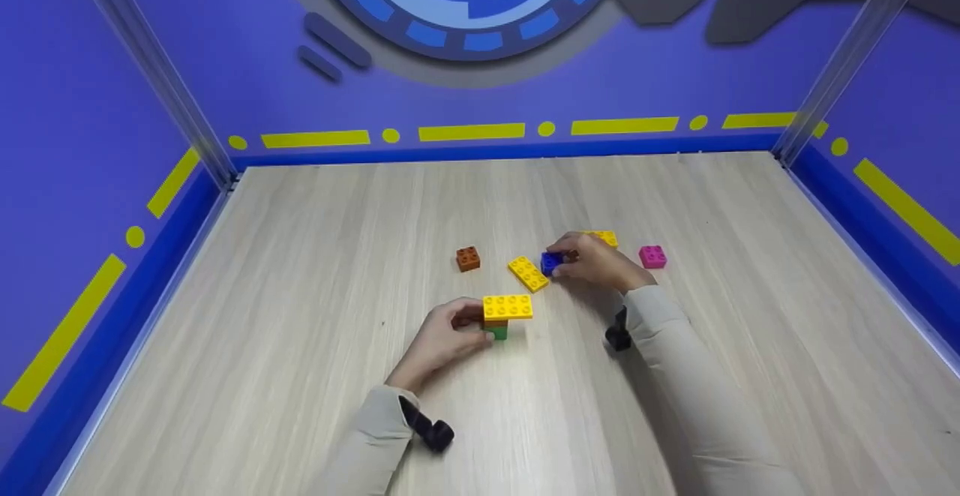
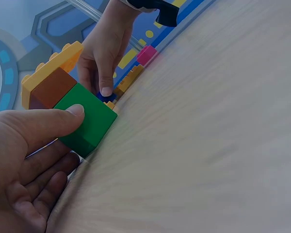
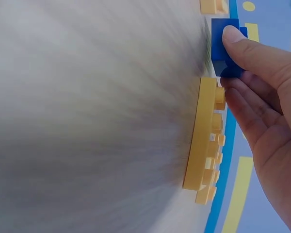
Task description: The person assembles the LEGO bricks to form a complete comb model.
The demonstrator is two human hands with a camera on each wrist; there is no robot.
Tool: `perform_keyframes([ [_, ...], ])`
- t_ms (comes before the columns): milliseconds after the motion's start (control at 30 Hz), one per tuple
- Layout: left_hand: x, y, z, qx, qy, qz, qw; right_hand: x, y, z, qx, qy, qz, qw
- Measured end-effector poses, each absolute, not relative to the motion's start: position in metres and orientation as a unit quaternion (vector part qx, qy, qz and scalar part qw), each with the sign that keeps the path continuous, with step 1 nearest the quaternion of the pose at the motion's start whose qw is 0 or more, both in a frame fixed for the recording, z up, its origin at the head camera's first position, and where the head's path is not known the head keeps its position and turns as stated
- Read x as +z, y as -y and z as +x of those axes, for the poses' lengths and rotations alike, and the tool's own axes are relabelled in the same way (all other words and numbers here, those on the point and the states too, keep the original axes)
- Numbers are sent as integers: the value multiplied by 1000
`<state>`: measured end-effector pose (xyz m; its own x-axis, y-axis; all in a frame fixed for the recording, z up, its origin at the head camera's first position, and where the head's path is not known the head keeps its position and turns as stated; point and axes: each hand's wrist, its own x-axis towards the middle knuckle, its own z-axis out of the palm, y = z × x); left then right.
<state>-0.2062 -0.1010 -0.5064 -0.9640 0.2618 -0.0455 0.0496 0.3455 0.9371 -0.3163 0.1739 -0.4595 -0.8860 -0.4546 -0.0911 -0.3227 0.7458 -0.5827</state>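
My left hand grips a small stack with thumb and fingers, the thumb lying on the green brick at its base. On the green brick sits an orange-brown brick, topped by a yellow eight-stud brick that overhangs to the right. My right hand pinches a blue brick, thumb on its side and fingers behind. Just left of the blue brick, a flat yellow brick lies at a slant on the table. Another yellow brick is partly hidden behind the right hand.
A brown four-stud brick stands left of the slanted yellow one, and a pink brick to the right of the right hand. The wood-look table is bordered by blue printed walls at the back and both sides.
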Motion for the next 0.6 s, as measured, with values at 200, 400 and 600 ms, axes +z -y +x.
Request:
perform_keyframes([
  [200, -507, 101, -207, 567, -813, 92, 97, -457, -174, -316, -288, -924, -227, 105],
  [400, -507, 101, -207, 567, -813, 92, 96, -450, -170, -314, -290, -923, -233, 102],
  [600, -506, 101, -206, 564, -816, 88, 97, -443, -164, -309, -274, -922, -260, 89],
])
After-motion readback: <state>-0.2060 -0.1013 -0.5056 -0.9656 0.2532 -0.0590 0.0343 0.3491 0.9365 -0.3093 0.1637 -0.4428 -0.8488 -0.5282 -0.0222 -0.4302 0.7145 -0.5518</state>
